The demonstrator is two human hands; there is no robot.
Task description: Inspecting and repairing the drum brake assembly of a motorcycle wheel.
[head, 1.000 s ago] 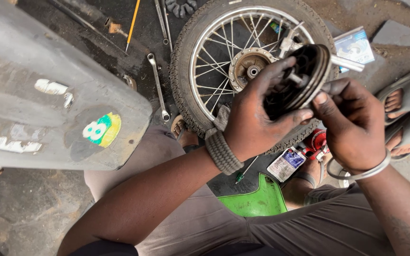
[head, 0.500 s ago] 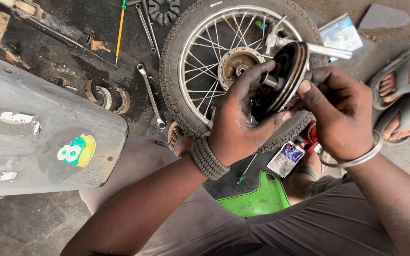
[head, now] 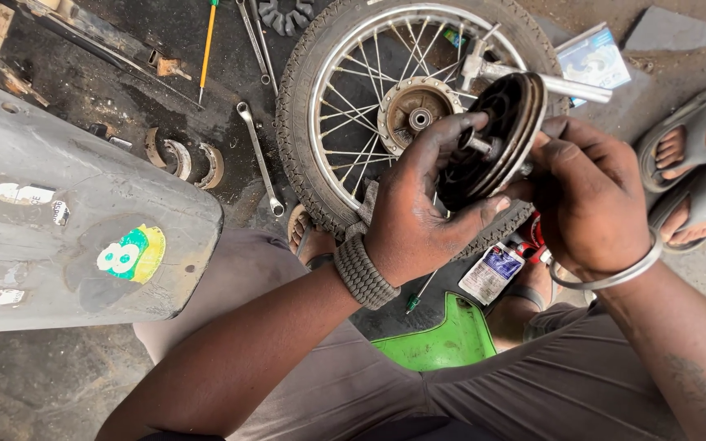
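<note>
My left hand [head: 422, 208] grips a round black brake plate [head: 496, 135], thumb across its inner face and fingers under its rim. My right hand [head: 586, 192] holds the plate's other side, fingers at the back edge. A short metal pin sticks out of the plate's centre between my fingers. Behind the plate a spoked motorcycle wheel [head: 345, 98] lies flat on the oily ground, its rusty hub [head: 413, 114] facing up. A metal lever arm [head: 565, 84] juts out past the plate's top.
A grey mudguard [head: 67, 220] with a green and yellow sticker fills the left. Spanners [head: 260, 159], two curved brake shoes [head: 183, 159], a yellow-handled screwdriver [head: 207, 45], a small packet [head: 492, 272] and a green plastic piece [head: 443, 343] lie around. Another person's sandalled feet [head: 692, 175] are at right.
The view has shifted, so the wheel and mudguard sit lower and further right. Both hands keep hold of the brake plate, which has tilted more edge-on.
</note>
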